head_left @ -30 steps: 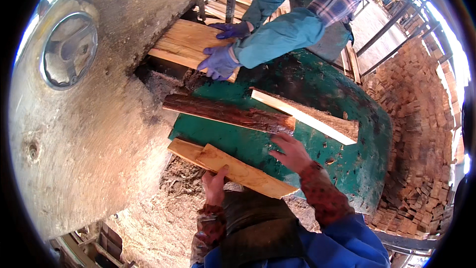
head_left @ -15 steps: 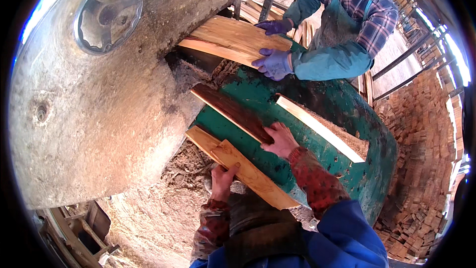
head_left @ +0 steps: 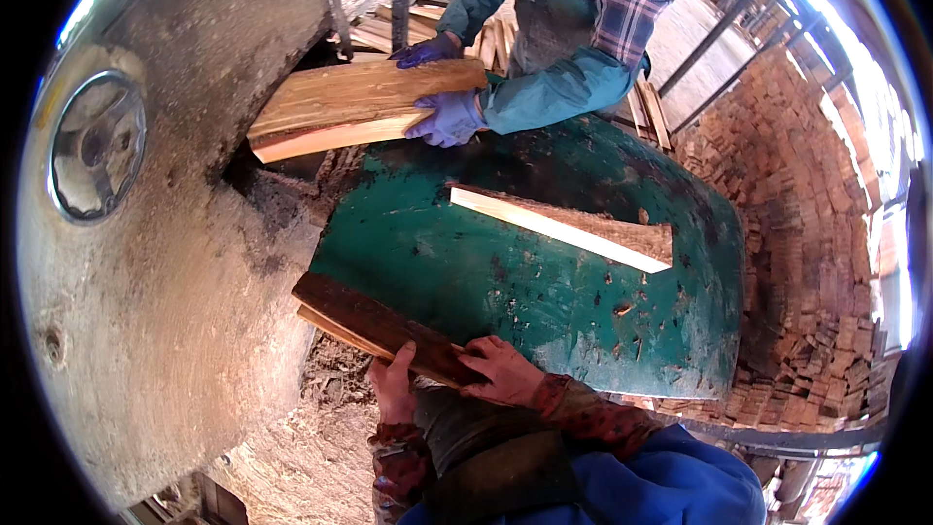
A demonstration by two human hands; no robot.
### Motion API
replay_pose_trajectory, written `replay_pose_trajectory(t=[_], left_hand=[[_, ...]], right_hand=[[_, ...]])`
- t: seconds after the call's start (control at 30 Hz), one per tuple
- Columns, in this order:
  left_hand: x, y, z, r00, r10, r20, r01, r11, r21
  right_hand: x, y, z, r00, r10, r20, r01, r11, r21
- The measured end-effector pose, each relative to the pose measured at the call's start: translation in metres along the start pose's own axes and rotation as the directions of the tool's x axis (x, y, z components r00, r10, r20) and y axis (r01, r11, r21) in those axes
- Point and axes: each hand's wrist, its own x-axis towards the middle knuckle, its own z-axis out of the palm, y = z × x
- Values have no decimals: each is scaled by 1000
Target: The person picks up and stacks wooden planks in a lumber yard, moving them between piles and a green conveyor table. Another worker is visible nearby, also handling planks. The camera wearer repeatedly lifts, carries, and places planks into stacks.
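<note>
A dark bark-faced board (head_left: 364, 319) lies over paler boards (head_left: 335, 329) at the near left edge of the green metal table (head_left: 573, 321). My left hand (head_left: 394, 391) grips this stack from its near side, thumb on top. My right hand (head_left: 503, 371) is closed on the near right end of the bark-faced board. How many boards lie beneath is hidden. Farther off on the table rests a pale strip of wood (head_left: 573, 231) with a bark edge, apart from both hands.
Across the table a co-worker's purple-gloved hands (head_left: 449, 119) hold a wide plank (head_left: 340, 102) beside an opening in the large dusty machine housing (head_left: 185, 262). A handwheel (head_left: 97, 146) is on that housing. Stacked wood blocks (head_left: 787, 272) rise at the right.
My right hand has brought the bark-faced board nearer, onto the paler boards in my left hand. The view has shifted right. The co-worker still holds the wide plank.
</note>
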Motion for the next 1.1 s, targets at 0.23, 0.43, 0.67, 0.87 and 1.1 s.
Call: replay_pose_trajectory(t=[0.23,0.43,0.67,0.87,1.1], left_hand=[[4,-8,-11,999,-3,-42,3,1000,19],[2,-4,-8,1000,-20,-22,21,998,60],[0,-2,-10,999,-11,-31,11,1000,2],[4,-4,-9,999,-36,-11,37,998,43],[5,-4,-12,1000,23,-17,-21,997,78]], right_hand=[[2,-24,5,999,23,-42,-28,992,-125],[14,-35,-8,999,0,-39,0,1000,-4],[7,26,-91,901,164,-402,-240,959,-147],[-38,174,-195,795,332,-507,-572,687,-447],[-29,203,-198,856,441,-270,-516,702,-491]])
